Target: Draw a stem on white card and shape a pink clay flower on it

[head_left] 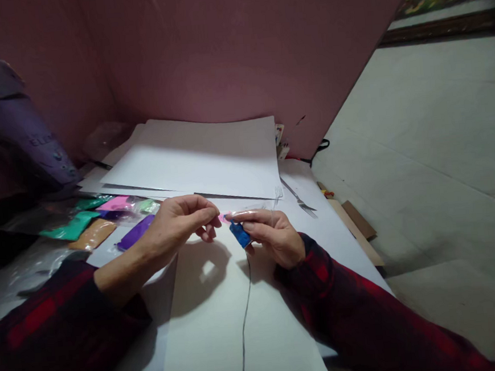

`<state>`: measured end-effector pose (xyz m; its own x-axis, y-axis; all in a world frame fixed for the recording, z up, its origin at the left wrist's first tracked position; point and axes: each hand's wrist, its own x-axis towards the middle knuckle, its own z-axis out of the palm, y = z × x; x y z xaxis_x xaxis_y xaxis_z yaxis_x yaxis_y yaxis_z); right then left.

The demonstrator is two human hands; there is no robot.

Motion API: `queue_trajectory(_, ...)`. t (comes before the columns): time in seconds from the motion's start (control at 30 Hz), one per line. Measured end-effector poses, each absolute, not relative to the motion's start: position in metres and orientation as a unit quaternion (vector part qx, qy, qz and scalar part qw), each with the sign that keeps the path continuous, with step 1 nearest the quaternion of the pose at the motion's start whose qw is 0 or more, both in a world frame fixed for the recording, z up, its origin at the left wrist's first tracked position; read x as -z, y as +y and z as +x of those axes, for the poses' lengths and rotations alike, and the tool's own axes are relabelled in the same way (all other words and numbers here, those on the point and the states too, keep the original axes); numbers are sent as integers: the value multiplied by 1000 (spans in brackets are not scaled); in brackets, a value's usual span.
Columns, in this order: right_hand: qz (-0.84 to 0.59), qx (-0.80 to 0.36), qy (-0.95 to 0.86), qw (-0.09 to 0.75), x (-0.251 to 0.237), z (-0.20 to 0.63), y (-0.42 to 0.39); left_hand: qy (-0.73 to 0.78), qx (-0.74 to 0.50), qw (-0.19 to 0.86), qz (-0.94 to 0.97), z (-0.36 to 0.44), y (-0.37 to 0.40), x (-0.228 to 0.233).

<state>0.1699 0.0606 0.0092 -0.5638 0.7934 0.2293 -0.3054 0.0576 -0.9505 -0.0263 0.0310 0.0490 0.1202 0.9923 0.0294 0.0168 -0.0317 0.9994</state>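
My right hand (pixel 277 237) grips a small packet of blue modelling clay (pixel 240 235), with clear plastic showing along its fingers. Close beside it, my left hand (pixel 190 216) has thumb and forefinger pinched together, and whatever lies between the tips is too small to make out. A little pink patch (pixel 223 217) shows between the two hands. Beneath them lies a white sheet of paper (pixel 212 337) with a wavy dark line (pixel 243 329) running down it.
Several coloured clay packets, including a purple one (pixel 136 233) and an orange one (pixel 92 235), lie at left. White sheets (pixel 197 152) are stacked at the back by the pink wall. A fork (pixel 299 197) rests at right. A purple container (pixel 24 129) stands far left.
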Motion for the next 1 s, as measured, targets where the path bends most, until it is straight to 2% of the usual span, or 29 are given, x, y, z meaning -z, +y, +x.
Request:
queue_trajectory(0.33,-202,-652,-599,420,-9,169,61,460,-452,546,534,-25,31,-48)
queue_trajectory(0.7,-199,-661,-609,390,-12,170,61,467,-445,530,551,-26,30,-48)
queue_trajectory(1.0,-207,-651,-595,424,-9,168,58,471,-447,527,548,-25,30,-48)
